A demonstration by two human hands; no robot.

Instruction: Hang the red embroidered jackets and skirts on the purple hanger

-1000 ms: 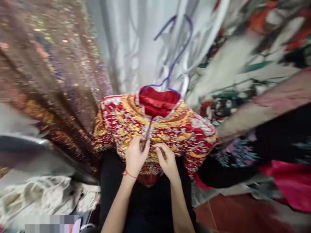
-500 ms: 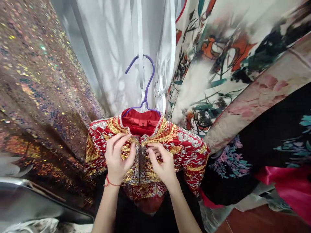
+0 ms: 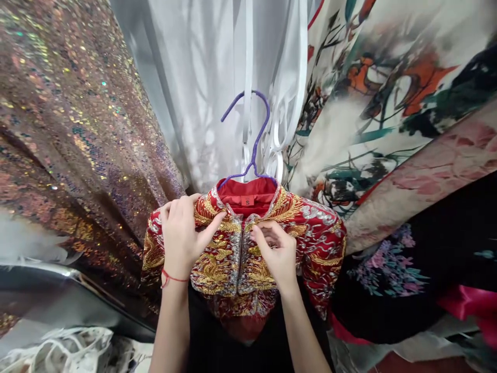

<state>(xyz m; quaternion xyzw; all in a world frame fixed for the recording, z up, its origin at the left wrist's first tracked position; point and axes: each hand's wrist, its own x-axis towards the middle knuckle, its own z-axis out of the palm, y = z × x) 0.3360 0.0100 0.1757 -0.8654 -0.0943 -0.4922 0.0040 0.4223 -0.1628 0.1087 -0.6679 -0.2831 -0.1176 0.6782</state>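
A small red jacket with dense gold and silver embroidery hangs upright on a purple wire hanger. Its stand-up collar shows a red lining and a label marked "S". The two front edges lie close together along the middle. My left hand, a red string at its wrist, rests on the left part of the chest and shoulder, thumb spread away from the fingers. At the front edge below the collar, my right hand pinches the jacket between thumb and fingertips.
Sequinned fabric hangs at left, white cloth behind the hanger. Printed floral fabric and a black flowered garment are at right. A dark, shiny-edged surface and white lacy material lie lower left.
My left hand has moved outward from the front edge to the shoulder, its thumb spreading. My right hand stays by the front edge. The view has shifted, so the jacket and hanger appear further right.
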